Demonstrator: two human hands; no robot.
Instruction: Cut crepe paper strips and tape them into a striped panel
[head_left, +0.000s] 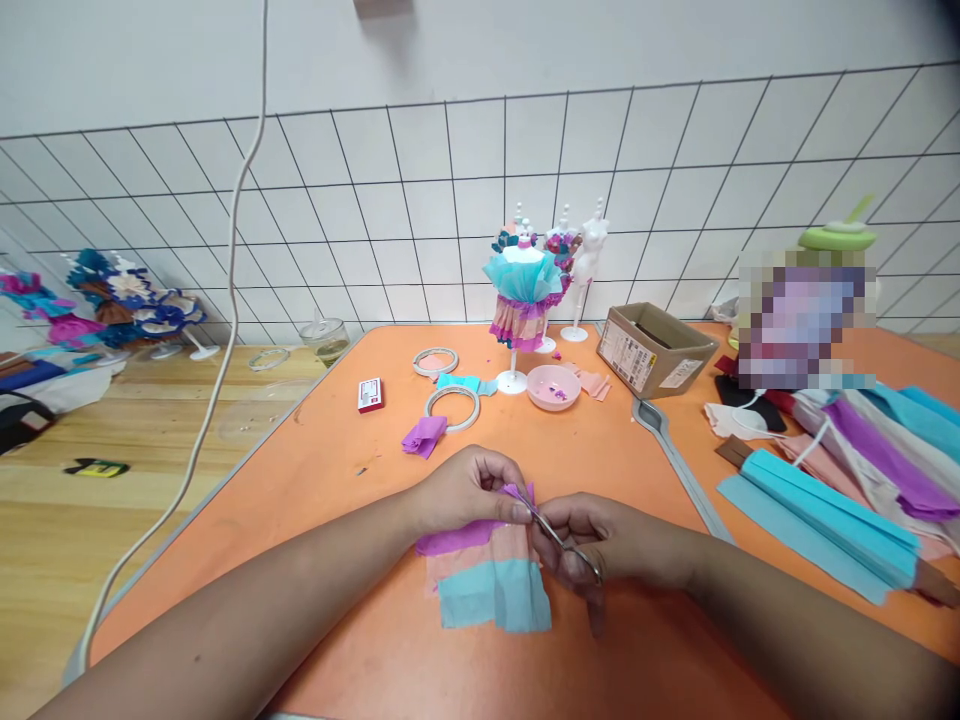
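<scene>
My left hand [480,492] pinches the purple top edge of a layered strip of crepe paper [491,590], which hangs down in purple, peach and pale blue bands over the orange table. In my right hand [585,540] is a small pair of metal scissors [559,538], its blades pointing up and left against the purple edge beside my left thumb. Whether the blades are apart is too small to tell. A folded purple paper piece [425,436] lies just beyond my left hand, against a roll of tape [452,408].
Behind stand a dressed mini mannequin [523,290], a pink bowl [553,388] and a cardboard box [652,350]. A second tape roll [435,362] and small red-and-white box [370,395] lie left. Blue crepe paper [821,520] and a grey strip [686,475] lie right. A white cable [234,230] hangs left.
</scene>
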